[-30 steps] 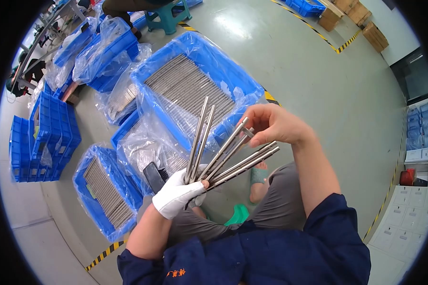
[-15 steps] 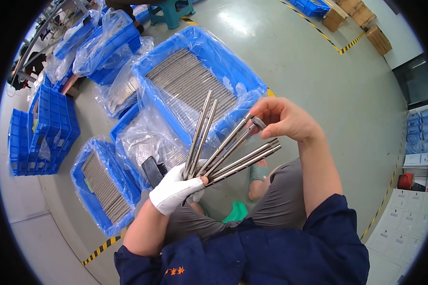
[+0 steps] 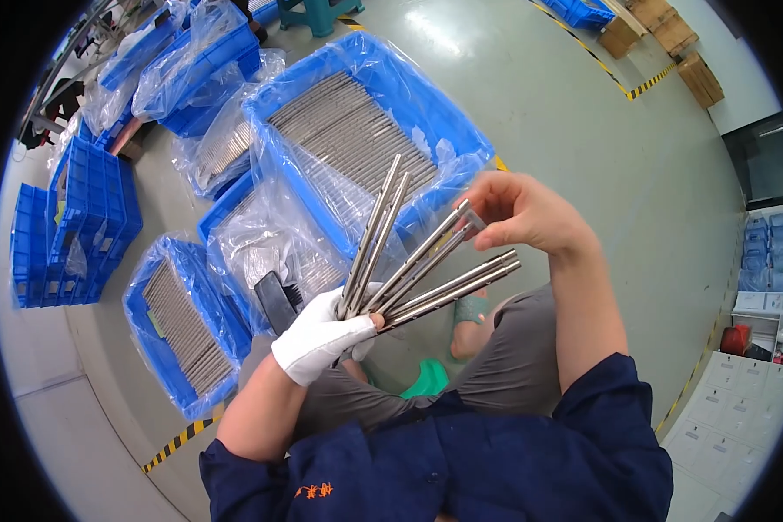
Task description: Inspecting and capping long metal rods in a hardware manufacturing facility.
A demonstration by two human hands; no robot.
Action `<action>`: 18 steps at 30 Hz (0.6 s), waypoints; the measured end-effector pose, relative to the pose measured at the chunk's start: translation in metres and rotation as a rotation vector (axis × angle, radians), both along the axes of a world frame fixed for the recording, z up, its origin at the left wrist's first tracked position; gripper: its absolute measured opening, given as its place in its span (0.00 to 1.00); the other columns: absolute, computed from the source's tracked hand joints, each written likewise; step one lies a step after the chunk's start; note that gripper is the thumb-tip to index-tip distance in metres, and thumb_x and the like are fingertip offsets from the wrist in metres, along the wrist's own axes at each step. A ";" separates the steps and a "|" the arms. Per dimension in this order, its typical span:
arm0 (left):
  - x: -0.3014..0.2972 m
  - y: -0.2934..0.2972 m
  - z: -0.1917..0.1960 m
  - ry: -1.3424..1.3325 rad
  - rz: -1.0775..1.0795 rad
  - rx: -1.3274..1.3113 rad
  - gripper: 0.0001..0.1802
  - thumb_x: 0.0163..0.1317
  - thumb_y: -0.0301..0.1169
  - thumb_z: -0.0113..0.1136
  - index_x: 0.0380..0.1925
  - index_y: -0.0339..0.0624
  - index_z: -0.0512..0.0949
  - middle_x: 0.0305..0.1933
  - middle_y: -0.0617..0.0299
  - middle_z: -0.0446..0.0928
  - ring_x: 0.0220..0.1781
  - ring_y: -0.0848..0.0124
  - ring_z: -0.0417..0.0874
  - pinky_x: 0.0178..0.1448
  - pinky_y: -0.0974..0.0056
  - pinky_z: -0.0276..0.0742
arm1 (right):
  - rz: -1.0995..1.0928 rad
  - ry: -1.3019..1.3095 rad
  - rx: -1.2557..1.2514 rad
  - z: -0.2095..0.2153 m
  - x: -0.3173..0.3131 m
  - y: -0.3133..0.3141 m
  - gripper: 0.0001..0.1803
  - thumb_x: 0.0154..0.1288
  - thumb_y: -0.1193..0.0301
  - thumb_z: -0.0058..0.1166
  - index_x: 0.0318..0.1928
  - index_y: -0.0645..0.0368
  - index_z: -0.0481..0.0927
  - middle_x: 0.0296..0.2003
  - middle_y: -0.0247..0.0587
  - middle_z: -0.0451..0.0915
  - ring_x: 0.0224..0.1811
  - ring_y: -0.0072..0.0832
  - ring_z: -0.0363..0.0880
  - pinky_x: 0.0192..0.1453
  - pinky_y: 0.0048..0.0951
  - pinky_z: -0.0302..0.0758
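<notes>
My left hand (image 3: 317, 335), in a white glove, grips the lower ends of several long metal rods (image 3: 409, 257) that fan out upward to the right. My bare right hand (image 3: 518, 213) pinches the top end of one of the middle rods with thumb and fingertips. A dark flat tool (image 3: 276, 300) sticks out beside the gloved hand. Behind the rods stands a big blue crate (image 3: 383, 83) lined with clear plastic and packed with rows of the same rods.
More plastic-lined blue crates of rods (image 3: 178, 317) sit on the grey floor to the left, with stacked empty blue bins (image 3: 74, 230) beyond. Yellow-black tape (image 3: 178, 442) marks the floor. My knees and a green sandal (image 3: 428, 378) lie below the hands.
My right hand has shifted slightly along the rod tips and keeps its pinch on a middle rod. The fan of rods stays in the gloved hand.
</notes>
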State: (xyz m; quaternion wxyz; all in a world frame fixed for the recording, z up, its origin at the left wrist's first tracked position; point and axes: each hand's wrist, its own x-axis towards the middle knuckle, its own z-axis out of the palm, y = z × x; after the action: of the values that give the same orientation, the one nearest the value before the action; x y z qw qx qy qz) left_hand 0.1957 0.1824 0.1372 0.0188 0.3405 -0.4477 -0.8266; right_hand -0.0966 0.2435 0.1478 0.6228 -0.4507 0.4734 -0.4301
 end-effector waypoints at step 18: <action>0.002 0.001 -0.002 0.032 -0.098 -0.017 0.18 0.58 0.38 0.62 0.43 0.36 0.75 0.25 0.71 0.71 0.25 0.82 0.68 0.28 0.75 0.63 | -0.037 -0.084 -0.103 0.021 -0.001 0.000 0.22 0.48 0.78 0.68 0.46 0.57 0.78 0.38 0.37 0.81 0.39 0.22 0.80 0.45 0.25 0.76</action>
State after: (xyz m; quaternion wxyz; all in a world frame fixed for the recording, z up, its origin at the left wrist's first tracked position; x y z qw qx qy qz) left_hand 0.1975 0.1832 0.1351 -0.0115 0.3050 -0.4705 -0.8279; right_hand -0.0973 0.2435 0.1686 0.6099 -0.4548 0.4325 -0.4838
